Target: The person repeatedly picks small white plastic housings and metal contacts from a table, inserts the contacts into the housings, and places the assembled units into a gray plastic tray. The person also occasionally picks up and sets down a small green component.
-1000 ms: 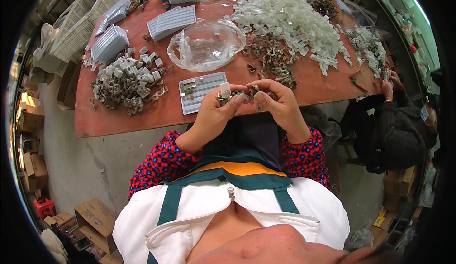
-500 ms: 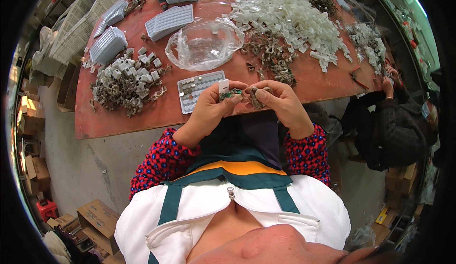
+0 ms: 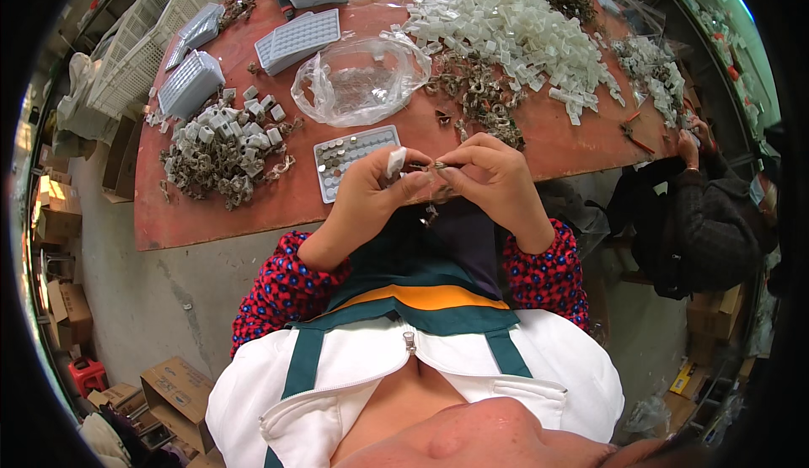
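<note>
Over the near edge of the table (image 3: 202, 225), my two hands meet at the fingertips. My left hand (image 3: 364, 194) is closed around a small white plastic housing (image 3: 395, 162), whose white face shows above the fingers. My right hand (image 3: 491, 183) pinches a thin, light bit against the left fingertips; it is too small to name. A small shiny piece (image 3: 431, 213) hangs below the fingers, against my dark apron. Just beyond my left hand lies a grey-white pocketed tray (image 3: 377, 137), with silvery round discs (image 3: 337, 155) in part of it.
Left of the tray is a heap of white housings with brown cords (image 3: 227, 152). A clear plastic bag (image 3: 358, 93), stacked trays (image 3: 299, 38), brown cords (image 3: 484, 97) and translucent plastic pieces (image 3: 506, 30) lie farther back. Pliers (image 3: 638, 136) rest near another person (image 3: 704, 207) at right.
The brown cord bundle at my right fingers and the green part at my left fingers no longer show there. The white housing has tilted, and a shiny piece now hangs below my hands.
</note>
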Demonstrator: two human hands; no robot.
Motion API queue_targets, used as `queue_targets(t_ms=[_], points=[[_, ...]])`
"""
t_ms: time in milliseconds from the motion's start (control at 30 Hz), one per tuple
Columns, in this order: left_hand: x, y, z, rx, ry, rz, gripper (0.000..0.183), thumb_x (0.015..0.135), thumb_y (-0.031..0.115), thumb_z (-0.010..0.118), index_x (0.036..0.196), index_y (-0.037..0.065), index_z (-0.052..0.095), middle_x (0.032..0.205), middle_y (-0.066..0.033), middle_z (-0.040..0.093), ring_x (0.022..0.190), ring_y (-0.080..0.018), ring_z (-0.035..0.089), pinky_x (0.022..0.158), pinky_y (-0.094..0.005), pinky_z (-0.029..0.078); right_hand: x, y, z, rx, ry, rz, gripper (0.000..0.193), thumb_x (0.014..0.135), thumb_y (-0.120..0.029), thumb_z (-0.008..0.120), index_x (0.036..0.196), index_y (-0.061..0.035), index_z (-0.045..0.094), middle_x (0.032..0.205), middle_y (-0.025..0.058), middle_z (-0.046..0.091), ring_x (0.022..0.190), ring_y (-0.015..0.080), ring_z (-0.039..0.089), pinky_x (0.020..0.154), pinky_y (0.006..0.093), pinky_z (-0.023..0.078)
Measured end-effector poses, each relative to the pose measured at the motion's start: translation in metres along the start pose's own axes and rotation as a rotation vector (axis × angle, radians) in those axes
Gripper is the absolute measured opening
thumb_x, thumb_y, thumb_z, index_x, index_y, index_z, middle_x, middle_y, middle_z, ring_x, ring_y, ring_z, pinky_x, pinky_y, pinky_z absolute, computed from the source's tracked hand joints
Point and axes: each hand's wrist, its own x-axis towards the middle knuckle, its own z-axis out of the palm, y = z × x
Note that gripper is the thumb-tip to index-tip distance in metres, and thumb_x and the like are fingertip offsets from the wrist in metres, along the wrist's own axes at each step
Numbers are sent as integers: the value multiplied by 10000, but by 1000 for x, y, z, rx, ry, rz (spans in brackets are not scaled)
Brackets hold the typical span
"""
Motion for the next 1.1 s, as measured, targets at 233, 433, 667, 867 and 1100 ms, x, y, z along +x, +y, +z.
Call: queue_targets(t_ms=[233,433,667,867,1100], points=[[-4,5,14,726,115,460,324,754,-10,777,1066,74,743,937,-89,691,811,-228,689,700,-312,545,1,7,8,306,91,406,169,884,-145,737,958,6,719,832,52,681,763,96,639,677,254,503],[6,-7,16,732,41,510,358,761,-32,746,1101,80,739,956,-99,687,811,-248,688,696,-329,549,12,37,5,693,269,487,169,965,-164,681,1002,-1,663,873,31,694,738,61,620,667,200,499],[40,-27,12,706,242,405,355,815,82,787,1159,40,707,948,-100,710,802,-217,676,727,-320,532,5,45,-1,844,331,511,151,961,-174,690,976,-38,627,914,55,720,734,66,638,650,201,508],[48,-17,-6,-103,184,-105,367,987,252,649,1262,10,641,985,-28,709,628,-16,451,552,-185,370,0,45,-1,752,304,457,147,966,-155,665,1029,-40,599,921,78,712,767,106,669,633,235,542],[23,0,-8,-61,80,-61,335,1014,268,611,1234,19,657,939,-4,695,602,3,415,520,-166,328,-6,30,-1,759,122,491,172,963,-127,655,1092,-39,584,930,52,695,835,119,681,722,244,539]])
